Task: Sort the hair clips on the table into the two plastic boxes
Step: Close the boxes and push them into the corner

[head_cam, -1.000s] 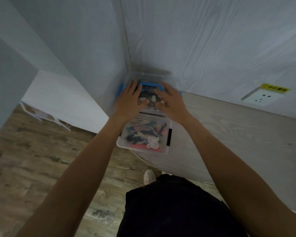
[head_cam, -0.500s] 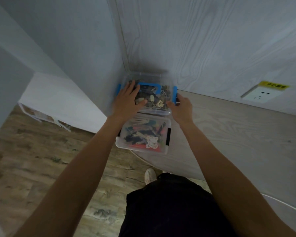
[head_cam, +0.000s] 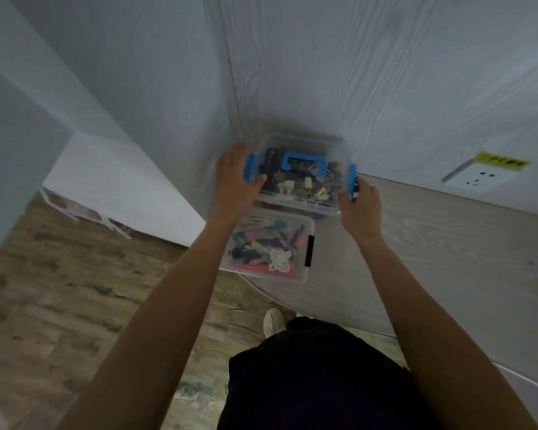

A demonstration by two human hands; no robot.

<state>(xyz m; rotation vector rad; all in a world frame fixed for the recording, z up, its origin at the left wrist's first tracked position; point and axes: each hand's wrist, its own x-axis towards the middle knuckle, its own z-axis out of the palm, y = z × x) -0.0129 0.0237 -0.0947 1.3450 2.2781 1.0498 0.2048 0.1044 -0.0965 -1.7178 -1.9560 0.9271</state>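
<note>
Head camera, looking down: a person's left hand (head_cam: 235, 181) and right hand (head_cam: 359, 201) grip opposite ends of a clear lidded box with blue latches (head_cam: 302, 172), fingers curled at the latches, in the table's (head_cam: 432, 243) far corner. Just in front sits a second clear box with black latch (head_cam: 271, 248). Both hold mixed hair clips (head_cam: 261, 246). No loose clips show on the table, so sorting looks finished; latching appears to remain.

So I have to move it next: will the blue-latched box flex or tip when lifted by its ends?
The blue-latched box looks like rigid clear plastic, so probably little flex. It seems packed with clips, likely hefty for its size. The left hand and right hand grip opposite ends, so tipping seems unlikely.
</note>
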